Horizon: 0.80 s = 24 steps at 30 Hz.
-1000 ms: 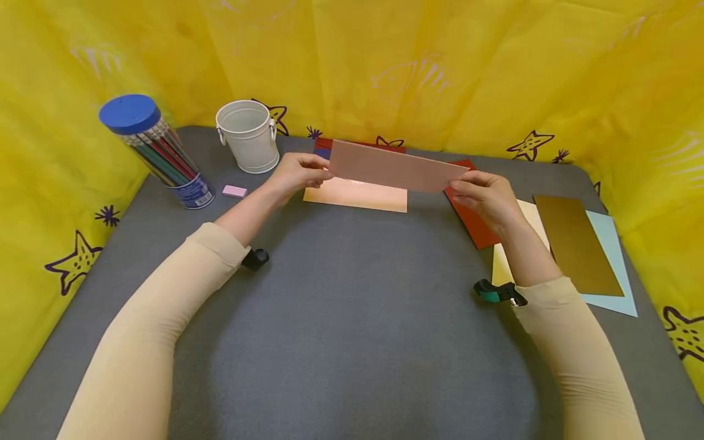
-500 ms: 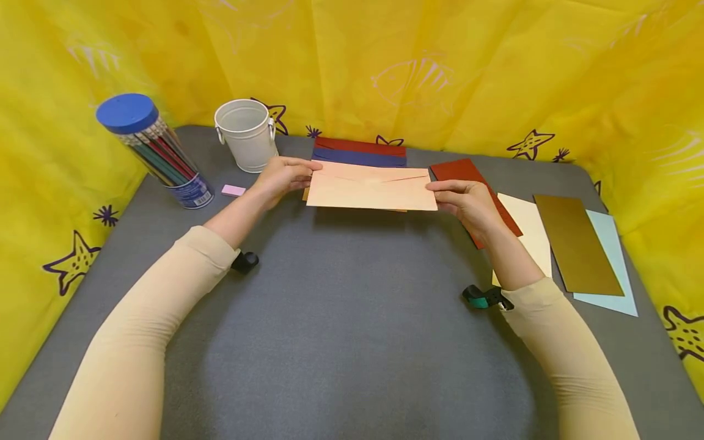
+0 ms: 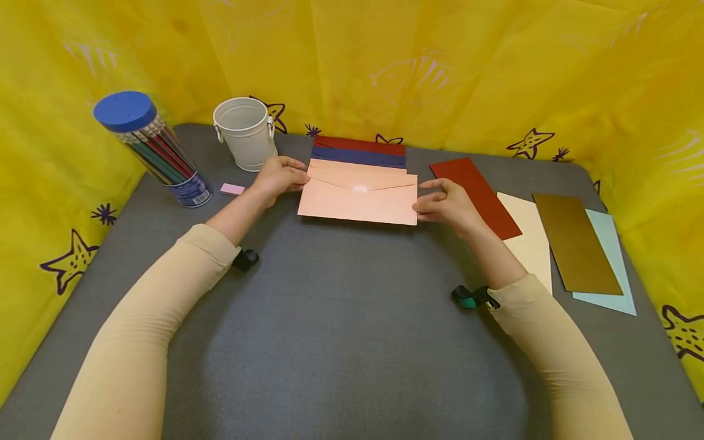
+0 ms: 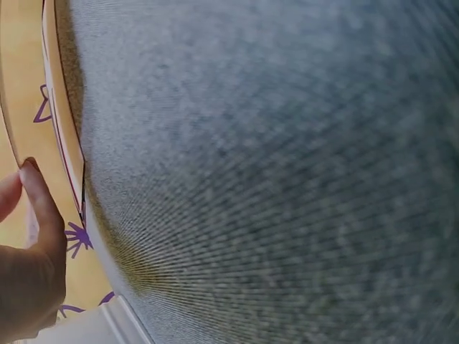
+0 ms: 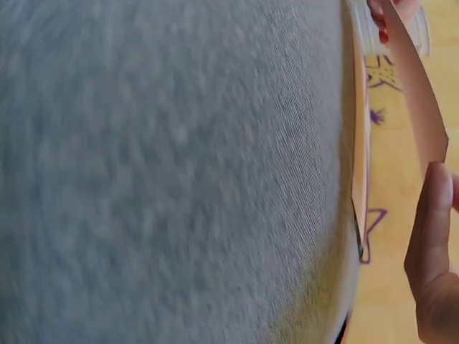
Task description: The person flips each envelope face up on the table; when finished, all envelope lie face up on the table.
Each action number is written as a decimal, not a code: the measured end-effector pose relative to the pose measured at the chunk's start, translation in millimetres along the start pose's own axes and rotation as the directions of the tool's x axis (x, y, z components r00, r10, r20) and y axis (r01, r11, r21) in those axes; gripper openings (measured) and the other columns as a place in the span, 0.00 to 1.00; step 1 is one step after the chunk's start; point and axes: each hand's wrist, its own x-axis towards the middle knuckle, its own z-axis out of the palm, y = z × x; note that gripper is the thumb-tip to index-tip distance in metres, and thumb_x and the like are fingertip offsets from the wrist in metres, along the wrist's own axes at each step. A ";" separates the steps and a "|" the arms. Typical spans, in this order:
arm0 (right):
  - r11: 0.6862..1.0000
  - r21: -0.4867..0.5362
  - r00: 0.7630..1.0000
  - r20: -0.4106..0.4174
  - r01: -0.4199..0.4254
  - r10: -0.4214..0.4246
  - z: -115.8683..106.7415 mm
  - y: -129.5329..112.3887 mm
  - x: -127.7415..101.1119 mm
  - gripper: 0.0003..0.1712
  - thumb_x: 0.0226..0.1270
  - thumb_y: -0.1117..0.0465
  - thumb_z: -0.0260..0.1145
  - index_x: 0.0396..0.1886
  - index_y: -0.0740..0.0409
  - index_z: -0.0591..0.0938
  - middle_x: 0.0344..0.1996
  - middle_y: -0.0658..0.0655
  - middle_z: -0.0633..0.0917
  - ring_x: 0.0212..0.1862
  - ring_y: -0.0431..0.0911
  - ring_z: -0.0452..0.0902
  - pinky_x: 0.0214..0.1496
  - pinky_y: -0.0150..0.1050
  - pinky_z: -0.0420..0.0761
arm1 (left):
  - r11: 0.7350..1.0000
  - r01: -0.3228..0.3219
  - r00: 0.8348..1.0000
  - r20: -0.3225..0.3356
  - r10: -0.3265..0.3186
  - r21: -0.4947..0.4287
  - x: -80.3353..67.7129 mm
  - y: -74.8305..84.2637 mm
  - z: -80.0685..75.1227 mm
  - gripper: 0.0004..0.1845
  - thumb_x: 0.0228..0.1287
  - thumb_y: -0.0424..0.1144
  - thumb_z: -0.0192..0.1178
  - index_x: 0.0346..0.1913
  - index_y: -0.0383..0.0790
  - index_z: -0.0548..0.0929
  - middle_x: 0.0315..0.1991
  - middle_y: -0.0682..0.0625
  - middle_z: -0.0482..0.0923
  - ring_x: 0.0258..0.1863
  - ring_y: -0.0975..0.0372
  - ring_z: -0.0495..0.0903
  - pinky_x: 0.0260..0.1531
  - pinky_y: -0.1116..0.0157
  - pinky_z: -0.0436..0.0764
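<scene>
A peach envelope (image 3: 357, 197), flap side up, hangs low over the grey mat (image 3: 341, 318) at the back centre. My left hand (image 3: 299, 176) holds its left end and my right hand (image 3: 426, 198) pinches its right end. A second peach envelope (image 3: 352, 165) peeks out just behind it, then a navy one (image 3: 357, 156) and a red one (image 3: 360, 145). In the right wrist view the envelope's edge (image 5: 419, 93) stands clear of the mat beside my finger (image 5: 430, 236). In the left wrist view my thumb (image 4: 43, 215) lies beside a peach envelope edge (image 4: 61, 107).
A clear tub of pencils with a blue lid (image 3: 148, 146) leans at the back left beside a white bucket (image 3: 245, 133) and a pink eraser (image 3: 233, 189). Dark red (image 3: 475, 195), cream (image 3: 528, 238), brown (image 3: 574, 244) and pale blue (image 3: 610, 263) cards lie at the right. Yellow cloth walls surround the mat.
The peach envelope, held up on edge a second ago, has been tipped flat with its flap up and lowered toward me over the stack. Both hands came down with it.
</scene>
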 end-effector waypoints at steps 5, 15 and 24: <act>0.998 -0.047 0.999 0.004 -0.036 0.036 8.6 3.1 3.7 0.35 0.64 0.73 0.65 0.70 0.70 0.64 0.25 0.43 0.85 0.30 0.36 0.84 0.36 0.31 0.87 | 0.997 0.001 1.000 -0.031 0.001 0.077 0.1 -4.9 -0.3 0.21 0.61 0.27 0.65 0.57 0.24 0.77 0.34 0.51 0.80 0.22 0.73 0.79 0.28 0.78 0.82; 0.998 -0.033 0.999 0.016 -0.051 0.052 11.9 9.1 7.9 0.32 0.65 0.76 0.63 0.69 0.71 0.67 0.25 0.44 0.85 0.30 0.35 0.84 0.37 0.31 0.87 | 0.990 0.008 0.999 -0.045 -0.002 0.143 0.5 -8.7 -0.4 0.20 0.60 0.27 0.66 0.55 0.23 0.78 0.30 0.53 0.77 0.20 0.73 0.77 0.26 0.79 0.82; 0.991 -0.094 0.994 0.051 -0.090 0.095 13.0 8.7 9.2 0.31 0.67 0.74 0.62 0.69 0.70 0.67 0.29 0.46 0.84 0.32 0.36 0.83 0.39 0.30 0.87 | 0.967 -0.034 0.996 -0.069 0.053 0.253 3.1 -11.9 0.8 0.19 0.57 0.27 0.68 0.52 0.24 0.82 0.25 0.56 0.80 0.20 0.75 0.77 0.25 0.80 0.80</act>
